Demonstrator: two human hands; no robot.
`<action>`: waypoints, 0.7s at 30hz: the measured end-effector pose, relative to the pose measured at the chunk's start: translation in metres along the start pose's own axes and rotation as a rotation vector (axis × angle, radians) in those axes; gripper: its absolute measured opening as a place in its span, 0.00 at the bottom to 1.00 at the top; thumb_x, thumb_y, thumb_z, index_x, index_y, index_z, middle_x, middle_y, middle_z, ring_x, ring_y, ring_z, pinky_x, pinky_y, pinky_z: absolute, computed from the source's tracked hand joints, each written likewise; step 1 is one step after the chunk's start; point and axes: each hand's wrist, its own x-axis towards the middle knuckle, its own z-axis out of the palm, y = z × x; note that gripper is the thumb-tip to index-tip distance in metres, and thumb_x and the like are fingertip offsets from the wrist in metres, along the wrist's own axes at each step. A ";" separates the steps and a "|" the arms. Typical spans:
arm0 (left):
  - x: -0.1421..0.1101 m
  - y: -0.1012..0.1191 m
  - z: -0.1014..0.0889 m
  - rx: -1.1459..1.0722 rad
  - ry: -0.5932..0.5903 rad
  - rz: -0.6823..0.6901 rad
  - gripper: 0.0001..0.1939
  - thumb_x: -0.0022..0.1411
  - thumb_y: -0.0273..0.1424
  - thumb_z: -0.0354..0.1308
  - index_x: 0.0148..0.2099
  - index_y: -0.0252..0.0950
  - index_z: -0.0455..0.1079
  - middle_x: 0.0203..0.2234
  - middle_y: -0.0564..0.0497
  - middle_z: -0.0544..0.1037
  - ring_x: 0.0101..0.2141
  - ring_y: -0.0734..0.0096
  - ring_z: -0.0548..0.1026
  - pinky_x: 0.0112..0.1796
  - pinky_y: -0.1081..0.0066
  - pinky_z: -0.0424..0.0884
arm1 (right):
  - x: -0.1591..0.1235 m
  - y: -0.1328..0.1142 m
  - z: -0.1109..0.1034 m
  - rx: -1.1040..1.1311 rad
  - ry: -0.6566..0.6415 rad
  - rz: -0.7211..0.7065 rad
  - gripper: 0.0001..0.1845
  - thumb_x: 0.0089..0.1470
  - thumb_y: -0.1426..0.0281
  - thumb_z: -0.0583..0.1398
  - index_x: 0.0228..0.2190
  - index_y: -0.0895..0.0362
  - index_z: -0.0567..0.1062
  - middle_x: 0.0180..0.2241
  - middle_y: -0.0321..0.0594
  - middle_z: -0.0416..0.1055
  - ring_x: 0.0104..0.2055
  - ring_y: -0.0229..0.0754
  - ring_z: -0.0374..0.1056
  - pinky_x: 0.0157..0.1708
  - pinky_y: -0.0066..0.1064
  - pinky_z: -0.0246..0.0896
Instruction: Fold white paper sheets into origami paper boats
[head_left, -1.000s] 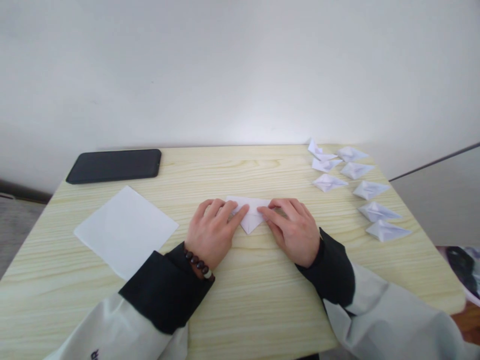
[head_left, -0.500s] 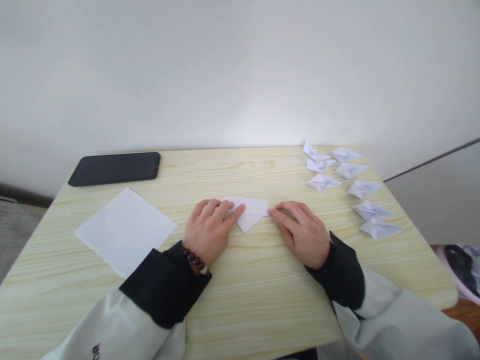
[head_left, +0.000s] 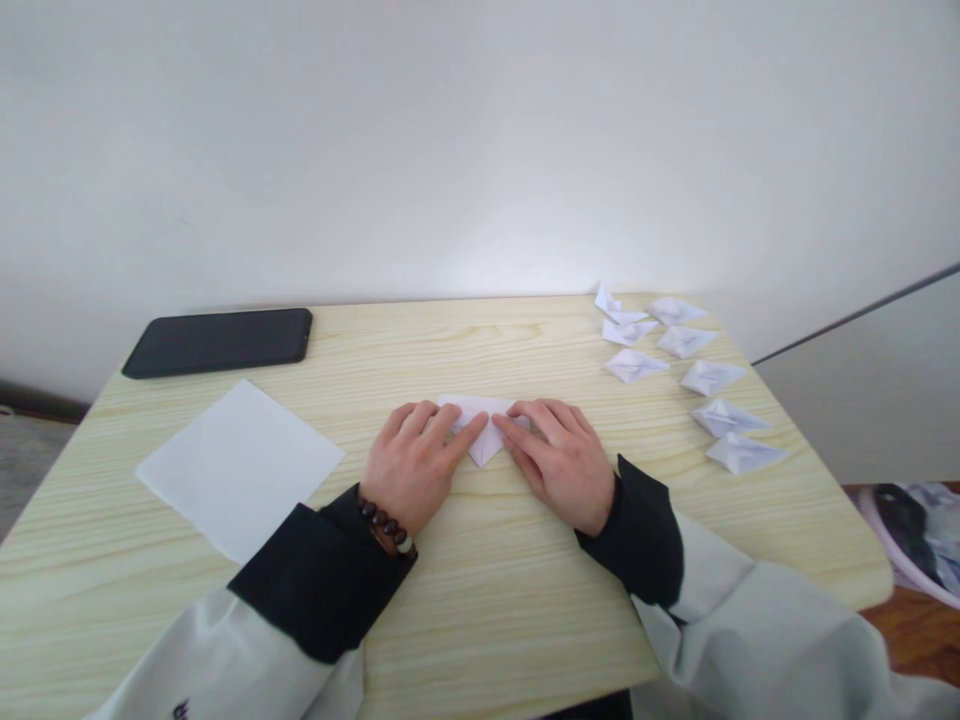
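Note:
A small white folded paper [head_left: 484, 447] lies on the table in front of me, with a straight far edge and a point toward me. My left hand [head_left: 411, 462] holds down its left half, the index fingertip near the middle. From the other side my right hand [head_left: 564, 458] grips and presses the right half, thumb and fingers drawn close together. The two index fingertips nearly meet at the paper's centre. Parts of both side corners are hidden under my fingers.
A flat white paper sheet [head_left: 232, 470] lies at the left, partly under my left sleeve. Behind it rests a black phone [head_left: 217, 342]. Several folded paper boats [head_left: 712, 377] stand at the table's [head_left: 480, 620] back right. A pink-rimmed basin [head_left: 892, 560] is beyond the right edge.
My right hand has moved left from the paper's right end to its middle. The left hand keeps its place on the paper. The whole view has shifted slightly.

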 end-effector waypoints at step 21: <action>-0.014 -0.012 -0.005 -0.015 0.149 -0.099 0.15 0.56 0.21 0.51 0.42 0.39 0.73 0.33 0.50 0.77 0.38 0.64 0.73 0.35 0.65 0.71 | -0.002 0.004 0.001 0.049 0.022 0.034 0.14 0.57 0.69 0.54 0.44 0.51 0.73 0.44 0.41 0.69 0.46 0.44 0.61 0.44 0.38 0.56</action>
